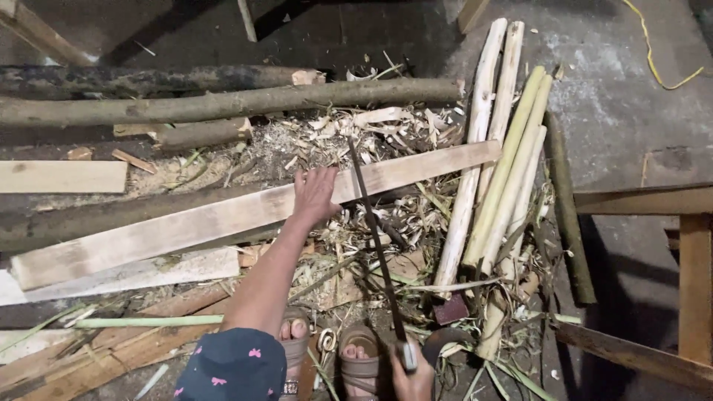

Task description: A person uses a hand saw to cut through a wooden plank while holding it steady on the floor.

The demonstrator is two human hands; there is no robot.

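My left hand (313, 194) lies flat with fingers spread on a long pale wooden plank (186, 226) that runs from lower left to upper right. My right hand (413, 379) at the bottom edge grips the handle of a long thin dark saw (375, 238). The blade reaches up and across the plank just right of my left hand. My two sandalled feet (356, 360) stand below the plank among the shavings.
Peeled pale poles (490, 148) lie in a bundle at the right. Bark-covered logs (223, 100) lie across the top. Wood shavings (371, 126) and offcuts litter the ground. A wooden frame (694, 282) stands at the right edge; a yellow cord (653, 63) trails at top right.
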